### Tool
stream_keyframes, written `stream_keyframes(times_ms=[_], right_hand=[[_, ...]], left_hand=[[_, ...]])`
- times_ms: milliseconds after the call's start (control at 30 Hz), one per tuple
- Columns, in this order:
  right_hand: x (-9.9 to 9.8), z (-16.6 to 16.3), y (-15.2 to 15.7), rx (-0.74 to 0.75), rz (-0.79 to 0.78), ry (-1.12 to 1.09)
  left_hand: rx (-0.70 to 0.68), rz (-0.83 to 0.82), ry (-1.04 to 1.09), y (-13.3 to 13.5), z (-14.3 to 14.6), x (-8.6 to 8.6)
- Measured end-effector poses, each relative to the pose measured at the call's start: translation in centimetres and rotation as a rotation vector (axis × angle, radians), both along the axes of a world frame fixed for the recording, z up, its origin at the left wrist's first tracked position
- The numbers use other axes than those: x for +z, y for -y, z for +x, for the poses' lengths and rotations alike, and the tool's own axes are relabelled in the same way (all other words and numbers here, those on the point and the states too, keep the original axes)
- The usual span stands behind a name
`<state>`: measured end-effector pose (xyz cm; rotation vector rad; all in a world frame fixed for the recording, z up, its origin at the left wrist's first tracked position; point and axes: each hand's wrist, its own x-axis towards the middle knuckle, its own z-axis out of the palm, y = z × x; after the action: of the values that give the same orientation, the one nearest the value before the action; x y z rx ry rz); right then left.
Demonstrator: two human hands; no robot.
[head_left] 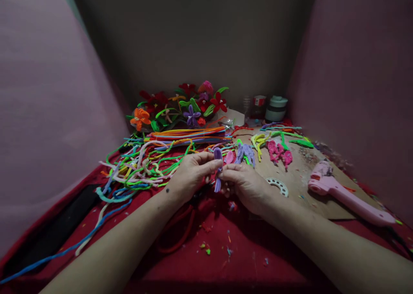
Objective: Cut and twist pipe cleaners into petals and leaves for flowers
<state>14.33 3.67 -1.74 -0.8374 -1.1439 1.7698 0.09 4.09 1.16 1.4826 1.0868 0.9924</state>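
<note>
A purple pipe-cleaner petal (218, 154) stands upright between my hands, its loose stems hanging below. My left hand (195, 173) pinches it from the left between thumb and fingers. From the right, my right hand (240, 182) pinches the same piece lower down, at its stems. Just behind the hands lie a pink petal (229, 157) and a bundle of purple petals (245, 153) with green stems. Red-handled scissors (180, 238) rest on the cloth beneath my left hand, partly hidden by it.
Loose pipe cleaners (151, 169) tangle at the left, with a straight bundle (190, 134) behind. A pink glue gun (348, 195) lies on cardboard (300, 178) at the right. Finished flowers (192, 115) stand at the back beside a lidded jar (276, 109). Scraps dot the red cloth (245, 259).
</note>
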Motion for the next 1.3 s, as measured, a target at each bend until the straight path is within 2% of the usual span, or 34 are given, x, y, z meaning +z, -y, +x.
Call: stream_keyframes(times_ms=[67, 133, 267, 367, 500, 567, 733, 900, 1033, 1100, 1200, 1300], right_hand=[[0.0, 0.0, 0.0, 0.005, -0.032, 0.021], [0.0, 0.0, 0.0, 0.015, -0.071, 0.043], [0.1, 0.1, 0.1, 0.007, -0.023, 0.109], [0.4, 0.2, 0.1, -0.051, 0.103, 0.221], [0.8, 0.7, -0.2, -0.239, 0.326, 0.267], [0.8, 1.0, -0.4, -0.292, 0.493, 0.307], [0.4, 1.6, -0.9, -0.495, 0.902, 0.537], [0.3, 1.8, -1.1, -0.602, 1.051, 0.566], [0.3, 1.6, -0.4, -0.653, 1.176, 0.564], [0.2, 1.4, 0.3, -0.611, 1.250, 0.588], [-0.2, 0.8, 1.2, -0.378, 1.395, 0.606], [-0.9, 0.1, 1.6, -0.234, 1.454, 0.633]], left_hand=[[-0.053, -0.049, -0.018, 0.1, 0.1, 0.0], [-0.036, -0.026, -0.071, 0.2, 0.3, 0.0], [0.090, 0.176, -0.307, 0.4, 0.5, -0.1], [0.103, 0.231, -0.384, 0.3, 0.4, -0.1], [0.058, 0.189, -0.416, 0.2, 0.2, 0.0], [-0.002, 0.123, -0.437, 0.3, 0.4, 0.1], [-0.175, -0.161, -0.378, 0.6, 0.8, 0.5], [-0.185, -0.244, -0.292, 0.3, 0.5, 0.6], [-0.149, -0.207, -0.228, -0.6, -0.2, 0.1], [-0.066, -0.163, -0.204, -1.0, -0.6, -0.2], [0.044, -0.161, -0.128, -1.2, -0.7, -0.3], [0.087, -0.187, -0.116, -1.2, -0.3, 0.0]])
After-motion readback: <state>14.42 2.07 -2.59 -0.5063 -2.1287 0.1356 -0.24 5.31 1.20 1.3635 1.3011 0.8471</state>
